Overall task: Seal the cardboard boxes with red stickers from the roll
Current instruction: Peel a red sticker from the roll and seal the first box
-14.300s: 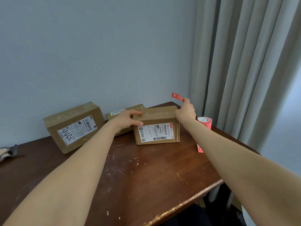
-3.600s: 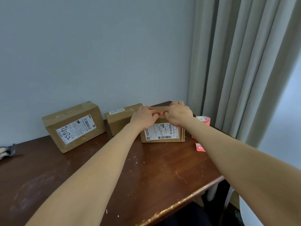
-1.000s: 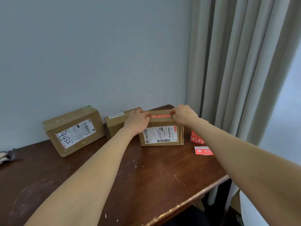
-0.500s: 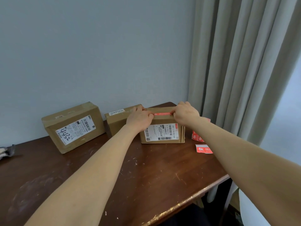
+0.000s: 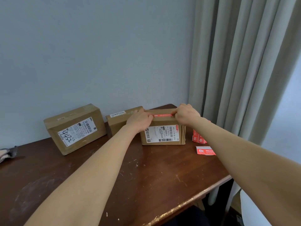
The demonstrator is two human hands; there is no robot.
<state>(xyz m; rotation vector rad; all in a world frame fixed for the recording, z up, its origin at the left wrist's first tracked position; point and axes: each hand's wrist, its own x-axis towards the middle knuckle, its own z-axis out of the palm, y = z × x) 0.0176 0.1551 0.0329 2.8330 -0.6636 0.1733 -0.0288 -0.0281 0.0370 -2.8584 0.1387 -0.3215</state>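
A brown cardboard box (image 5: pixel 162 134) with a white shipping label stands on the wooden table (image 5: pixel 146 176) near the back right. A red sticker (image 5: pixel 162 115) lies flat along its top. My left hand (image 5: pixel 140 119) presses the sticker's left end with bent fingers. My right hand (image 5: pixel 187 115) presses its right end the same way. The red sticker roll (image 5: pixel 197 136) stands right of the box, partly hidden by my right forearm. A loose strip of stickers (image 5: pixel 205 150) trails from it on the table.
Two more cardboard boxes stand against the wall: a large box (image 5: pixel 75 128) marked 4452 at the left and a smaller box (image 5: pixel 118 121) behind my left hand. A cloth (image 5: pixel 8 153) lies at the far left edge. Grey curtains (image 5: pixel 236 70) hang to the right.
A red sticker that my right hand held in the air now lies on the box top. My hands have slid apart from its middle to its two ends.
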